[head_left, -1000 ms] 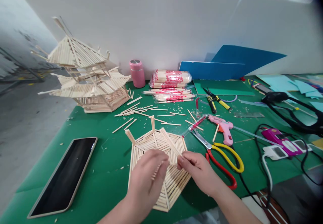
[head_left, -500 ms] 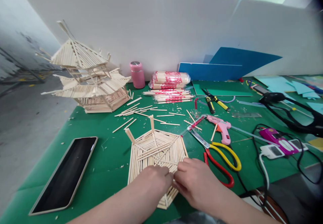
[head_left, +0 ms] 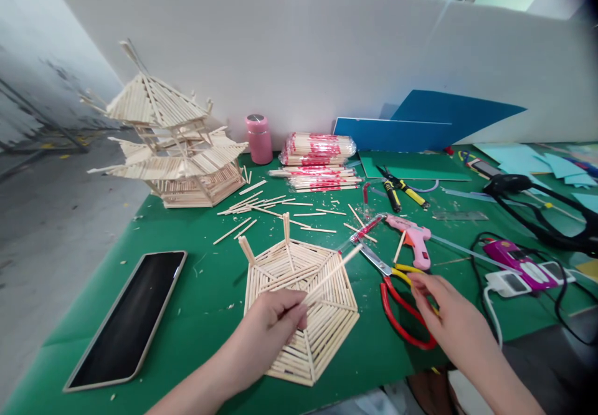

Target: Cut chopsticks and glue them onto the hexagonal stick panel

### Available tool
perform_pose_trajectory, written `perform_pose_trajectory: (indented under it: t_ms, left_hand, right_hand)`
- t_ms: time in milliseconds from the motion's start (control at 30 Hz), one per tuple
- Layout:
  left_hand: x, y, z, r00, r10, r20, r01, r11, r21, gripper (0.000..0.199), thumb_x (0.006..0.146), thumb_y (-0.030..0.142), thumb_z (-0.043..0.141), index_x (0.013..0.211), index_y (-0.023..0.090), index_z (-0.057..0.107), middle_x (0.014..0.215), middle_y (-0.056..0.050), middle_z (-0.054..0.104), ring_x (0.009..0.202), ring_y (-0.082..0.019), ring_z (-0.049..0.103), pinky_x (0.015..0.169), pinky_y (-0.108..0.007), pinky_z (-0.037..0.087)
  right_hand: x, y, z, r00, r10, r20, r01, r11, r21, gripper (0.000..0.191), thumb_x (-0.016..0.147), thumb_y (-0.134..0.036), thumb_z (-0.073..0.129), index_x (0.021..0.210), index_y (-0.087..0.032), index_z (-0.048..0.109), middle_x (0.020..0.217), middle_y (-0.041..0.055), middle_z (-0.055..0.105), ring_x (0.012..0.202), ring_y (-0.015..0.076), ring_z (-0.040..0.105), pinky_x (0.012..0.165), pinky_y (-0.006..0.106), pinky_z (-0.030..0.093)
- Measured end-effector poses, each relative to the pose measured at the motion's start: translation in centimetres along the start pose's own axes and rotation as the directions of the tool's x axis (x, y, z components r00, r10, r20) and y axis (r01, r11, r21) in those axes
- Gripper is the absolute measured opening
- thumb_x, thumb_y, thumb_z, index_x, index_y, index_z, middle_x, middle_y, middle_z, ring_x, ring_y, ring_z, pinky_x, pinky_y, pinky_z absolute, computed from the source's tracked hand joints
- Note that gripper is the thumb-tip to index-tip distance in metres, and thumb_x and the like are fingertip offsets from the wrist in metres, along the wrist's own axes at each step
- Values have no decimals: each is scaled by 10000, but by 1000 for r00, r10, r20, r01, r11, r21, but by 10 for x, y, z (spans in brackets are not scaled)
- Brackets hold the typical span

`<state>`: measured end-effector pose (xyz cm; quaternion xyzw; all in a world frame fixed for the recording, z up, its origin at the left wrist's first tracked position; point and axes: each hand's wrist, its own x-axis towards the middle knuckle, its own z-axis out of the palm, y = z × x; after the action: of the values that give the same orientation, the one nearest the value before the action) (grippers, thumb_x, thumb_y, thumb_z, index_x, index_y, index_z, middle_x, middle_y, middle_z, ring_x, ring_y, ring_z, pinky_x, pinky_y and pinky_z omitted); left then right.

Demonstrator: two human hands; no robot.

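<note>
My left hand (head_left: 278,318) pinches a few thin wooden sticks (head_left: 334,271), which point up and to the right. They are held over a hexagonal panel (head_left: 327,334) built from rows of sticks, with two short stick bundles (head_left: 246,250) rising from its far left corners. My right hand (head_left: 446,312) has its fingers reaching over the yellow handle of the scissors (head_left: 385,271), partly covering it. Those fingers are loosely bent and apart, and no firm grip shows. The scissors lie on the green table with their blades pointing up and left.
A stick-built pagoda (head_left: 187,166) stands at the back left, beside a pink flask (head_left: 259,141). Wrapped stick bundles (head_left: 317,150), loose sticks (head_left: 266,203), pliers (head_left: 397,187) and a pink glue gun (head_left: 413,237) lie beyond the panel. A phone (head_left: 126,321) rests at left; a purple power strip (head_left: 514,262) at right.
My hands have moved apart from together over the panel. The left now holds the sticks up in plain view; the right has moved right to the scissors' handles.
</note>
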<state>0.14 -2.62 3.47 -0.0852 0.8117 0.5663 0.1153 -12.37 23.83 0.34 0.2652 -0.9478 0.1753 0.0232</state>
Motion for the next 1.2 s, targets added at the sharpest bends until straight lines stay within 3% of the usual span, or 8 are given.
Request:
perform_pose_trajectory:
  t_ms: [167, 400, 633, 767, 867, 1000, 1100, 1200]
  left_hand:
    - [0, 3, 5, 992, -119, -44, 95, 926, -365, 274, 826, 246, 392, 610, 133, 518, 483, 40, 398, 481, -77, 343, 493, -213, 252]
    - [6, 9, 9, 989, -137, -54, 79, 802, -592, 259, 812, 247, 443, 613, 115, 544, 544, 9, 477, 462, -54, 336, 498, -213, 254]
    - [14, 10, 8, 987, -153, -43, 78, 698, -712, 206, 784, 224, 490, 628, 106, 551, 590, 1, 495, 456, -45, 354, 468, -209, 228]
    - [19, 11, 7, 987, -154, -43, 75, 682, -728, 192, 774, 228, 506, 635, 104, 552, 599, 4, 504, 455, -40, 368, 472, -205, 226]
    - [21, 12, 7, 986, -162, -28, 91, 679, -728, 176, 770, 240, 512, 663, 107, 557, 606, 5, 515, 451, -39, 373, 477, -205, 230]
    - [21, 12, 6, 986, -164, -15, 102, 682, -724, 178, 768, 255, 510, 684, 108, 563, 604, 4, 514, 448, -42, 370, 476, -209, 236]
    - [21, 14, 4, 989, -149, -19, 90, 688, -720, 183, 770, 253, 506, 676, 105, 561, 603, 4, 507, 449, -44, 364, 469, -209, 229]
    - [22, 17, 2, 993, -120, -18, 74, 715, -695, 213, 771, 251, 503, 623, 104, 547, 563, 12, 487, 447, -47, 356, 470, -211, 228]
  right_hand:
    - [-17, 32, 33, 996, 27, -86, -39, 989, -145, 270, 799, -267, 363, 1001, -149, 499, 966, 121, 544, 833, 229, 564, 683, 339, 467]
    - [-5, 34, 28, 999, 50, 8, -46, 963, -266, 264, 808, -273, 326, 933, -144, 519, 871, 112, 560, 678, 237, 585, 552, 357, 476]
    - [-12, 21, -4, 978, 209, 18, -206, 940, 272, 328, 775, -383, 398, 1003, -195, 539, 1022, 103, 576, 933, 248, 551, 796, 378, 444]
    - [-18, -6, -24, 893, 290, 343, -450, 575, 684, 410, 767, -444, 421, 1077, -204, 541, 1086, 108, 588, 1009, 256, 530, 817, 352, 446]
    - [-21, -24, -27, 808, 186, 559, -587, 341, 734, 470, 736, -448, 491, 1134, -198, 500, 1183, 108, 525, 1070, 250, 486, 852, 345, 426]
    - [-19, -43, -20, 760, 168, 627, -640, 360, 679, 608, 633, -437, 620, 1167, -210, 439, 1227, 100, 470, 1075, 235, 469, 826, 292, 431]
    - [-15, -53, -20, 708, 114, 697, -669, 424, 610, 675, 629, -408, 624, 1223, -230, 356, 1015, 84, 572, 808, 191, 572, 638, 246, 474]
    - [-11, -63, -26, 638, 63, 768, -693, 482, 536, 709, 641, -309, 618, 1261, -267, 278, 763, 0, 558, 540, 103, 487, 505, 204, 423]
